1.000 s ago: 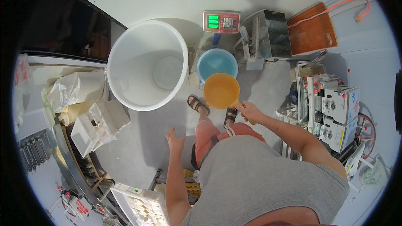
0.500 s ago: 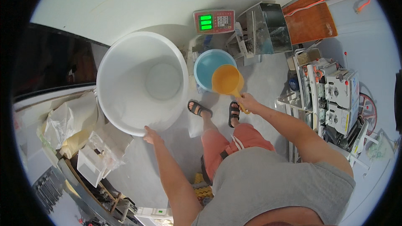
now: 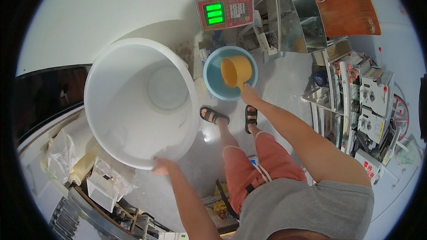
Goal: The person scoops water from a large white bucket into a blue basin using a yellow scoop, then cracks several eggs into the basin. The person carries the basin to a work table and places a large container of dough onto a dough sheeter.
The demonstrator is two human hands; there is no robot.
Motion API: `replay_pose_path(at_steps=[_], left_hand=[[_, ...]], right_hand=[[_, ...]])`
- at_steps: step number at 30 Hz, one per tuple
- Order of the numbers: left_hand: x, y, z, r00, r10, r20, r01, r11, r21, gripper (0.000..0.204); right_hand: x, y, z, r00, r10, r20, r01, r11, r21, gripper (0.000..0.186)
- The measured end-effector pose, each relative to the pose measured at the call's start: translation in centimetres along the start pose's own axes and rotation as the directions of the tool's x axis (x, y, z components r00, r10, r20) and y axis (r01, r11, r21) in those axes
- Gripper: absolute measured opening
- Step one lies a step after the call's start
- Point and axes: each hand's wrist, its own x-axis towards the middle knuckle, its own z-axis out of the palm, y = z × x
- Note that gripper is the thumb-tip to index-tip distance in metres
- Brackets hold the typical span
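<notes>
Yellow scoop [image 3: 240, 70] shifts fully over blue basin [image 3: 212, 78], lining the two up; right hand [image 3: 251, 94] grips the handle, left hand [image 3: 164, 166] white tub's [image 3: 129, 120] rim

Mostly plain, pale against bright.
White on tub [image 3: 126, 111], light blue on basin [image 3: 213, 78], yellow on dipper [image 3: 243, 69]; red with glowing green on scale [image 3: 226, 12], salmon on shorts [image 3: 242, 166], grey on top [image 3: 311, 209].

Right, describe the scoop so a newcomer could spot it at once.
Find the huge white tub on the left, then the much smaller blue basin to its right. Overlapping that basin in this view is the scoop, held in the right grip: the only yellow one of the three.
</notes>
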Motion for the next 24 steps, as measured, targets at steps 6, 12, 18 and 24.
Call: replay_pose_path(at_steps=[6, 12, 18, 24], left_hand=[[0.1, 0.0, 0.8, 0.998, 0.037, 0.043, -0.034, 0.997, -0.072, 0.062], [0.2, -0.4, 0.4, 1.0, 0.025, -0.002, -0.025, 0.995, -0.101, 0.06], [0.2, 0.0, 0.8, 0.998, 0.03, 0.053, -0.02, 0.986, -0.168, 0.065], [0.8, 0.0, 1.4, 0.999, -0.008, 0.032, 0.012, 0.991, -0.132, 0.061]], right_hand=[[4.0, 1.4, 2.7, 0.996, 0.09, -0.022, -0.091, 0.995, -0.043, 0.039], [6.0, 1.8, 5.7, 0.999, 0.023, -0.025, -0.026, 0.99, -0.142, 0.033], [7.5, 4.1, 8.5, 0.986, -0.167, -0.011, 0.161, 0.966, -0.202, 0.035], [9.4, 4.2, 9.7, 0.996, -0.074, 0.054, 0.083, 0.978, -0.193, 0.035]])
